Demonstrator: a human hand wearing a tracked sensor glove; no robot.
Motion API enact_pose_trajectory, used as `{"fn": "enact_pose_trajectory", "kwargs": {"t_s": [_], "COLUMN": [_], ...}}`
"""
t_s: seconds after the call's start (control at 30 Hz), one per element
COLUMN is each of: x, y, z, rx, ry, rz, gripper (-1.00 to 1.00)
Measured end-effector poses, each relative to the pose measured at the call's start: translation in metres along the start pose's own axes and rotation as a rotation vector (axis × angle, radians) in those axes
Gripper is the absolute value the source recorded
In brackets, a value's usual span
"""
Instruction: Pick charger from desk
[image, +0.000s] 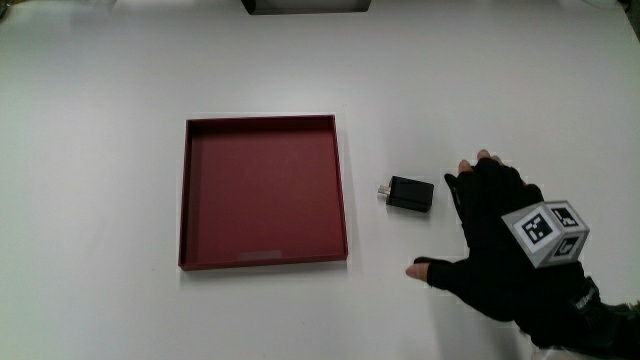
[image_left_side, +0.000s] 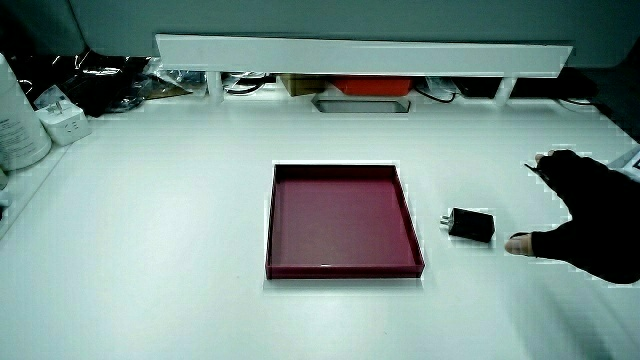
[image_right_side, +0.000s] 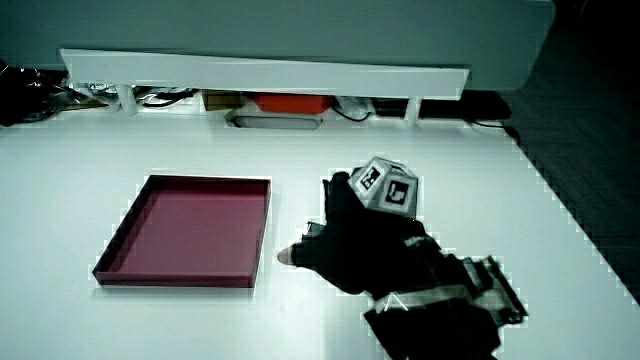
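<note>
A small black charger (image: 411, 193) with metal prongs lies flat on the white desk (image: 120, 70), between the dark red tray (image: 264, 258) and the hand. The gloved hand (image: 487, 235) hovers just beside the charger, slightly nearer to the person, fingers spread and thumb stretched out, holding nothing. A side view shows the charger (image_left_side: 471, 225) a short gap from the thumb tip of the hand (image_left_side: 585, 225). In a side view the hand (image_right_side: 350, 235) covers the charger, with the tray (image_right_side: 180, 272) beside it.
The shallow red tray (image_left_side: 345, 268) has nothing in it. A low white partition (image_left_side: 360, 55) runs along the table's edge farthest from the person, with cables, a white adapter (image_left_side: 62, 122) and a red item (image_left_side: 365, 86) by it.
</note>
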Motion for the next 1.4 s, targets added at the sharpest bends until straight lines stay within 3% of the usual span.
{"fn": "enact_pose_trajectory", "kwargs": {"t_s": [0.1,0.13,0.2,0.3,0.33,0.37,0.43,0.77,1.4], "x": [0.004,-0.002,-0.002,0.002,0.000,0.002,0.001,0.021,0.042], "y": [0.013,0.014,0.022,0.036,0.039,0.044,0.051,0.091,0.120], "z": [0.002,0.005,0.006,0.002,0.003,0.001,0.000,-0.021,-0.054], "rx": [-0.007,-0.033,-0.036,-0.062,-0.072,-0.079,-0.094,-0.165,-0.233], "ry": [-0.009,0.016,0.026,0.020,0.024,0.020,0.031,0.036,0.055], "rz": [-0.018,-0.003,0.010,-0.032,-0.015,-0.040,-0.034,-0.117,-0.173], "gripper": [0.00,0.00,0.00,0.00,0.00,0.00,0.00,0.00,0.00]}}
